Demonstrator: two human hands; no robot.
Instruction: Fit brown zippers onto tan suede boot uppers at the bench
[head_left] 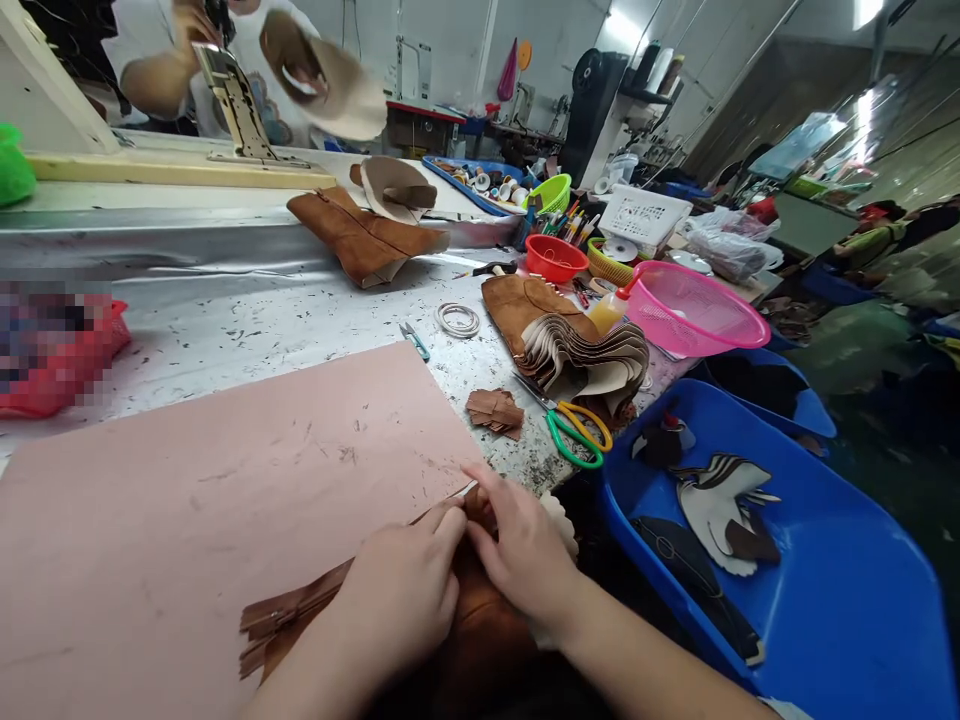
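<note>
A brown suede boot upper (480,615) lies at the near edge of the table, partly hidden under my hands. My left hand (409,575) is closed on its upper edge, thumb and fingers pressed together. Beside it my right hand (521,540) pinches the same edge, fingertips close to those of the left. A brown zipper (296,610) stretches out to the left from under my left wrist, its loose end lying on the pink board (225,500). A pale scalloped edge (561,525) shows just right of my right hand.
Scissors (577,430), brown scraps (495,412), small snips (415,340) and stacked suede pieces (574,335) lie beyond my hands. A blue tub (847,600) holds cut pieces at right. A pink basket (697,310) stands behind; across the table, a person (161,80) handles a boot piece (330,85).
</note>
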